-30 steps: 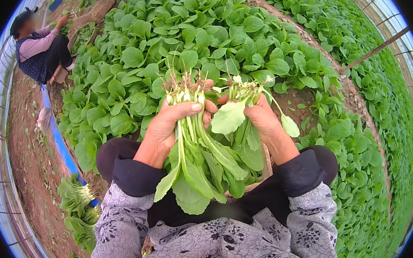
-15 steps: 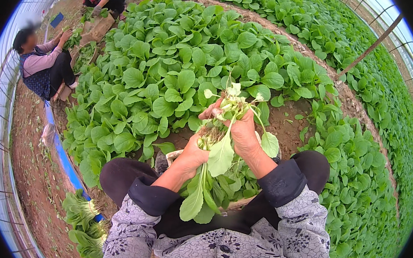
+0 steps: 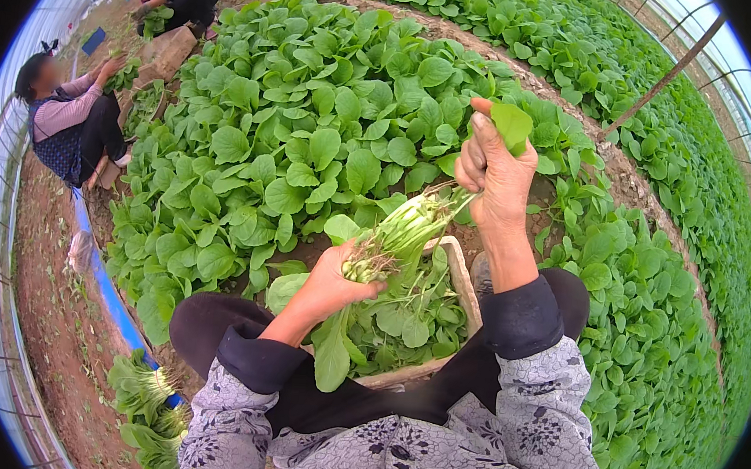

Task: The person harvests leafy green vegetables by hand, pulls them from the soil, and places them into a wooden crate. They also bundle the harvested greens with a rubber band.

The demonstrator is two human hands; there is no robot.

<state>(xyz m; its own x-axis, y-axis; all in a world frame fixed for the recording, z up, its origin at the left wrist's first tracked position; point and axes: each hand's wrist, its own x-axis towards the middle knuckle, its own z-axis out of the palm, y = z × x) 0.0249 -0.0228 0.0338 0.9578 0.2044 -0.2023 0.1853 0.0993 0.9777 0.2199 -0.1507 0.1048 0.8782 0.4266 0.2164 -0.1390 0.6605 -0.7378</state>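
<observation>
My left hand [image 3: 329, 285] is closed around a bunch of leafy greens [image 3: 408, 226], with pale stems and thin roots bundled together and several leaves hanging below the wrist. Up and to the right, my right hand [image 3: 496, 178] is closed on a leafy green plant; its round leaf [image 3: 512, 129] pokes out beside the thumb, and thin stems trail from under the fist toward the bunch. Below both hands, between my legs, sits a pale box [image 3: 463, 281] with loose greens and leaves in it.
A dense bed of leafy greens [image 3: 286, 139] grows ahead, and more grow to the right. Tied bunches of greens [image 3: 141, 384] lie at the lower left beside a blue strip [image 3: 115, 298]. Two people [image 3: 67, 122] crouch at the upper left. A slanted pole [image 3: 666, 77] stands at the upper right.
My hands have drawn apart. The right hand has risen up and to the right with a plant in its fist, while the left keeps the bunch, uncovering the box.
</observation>
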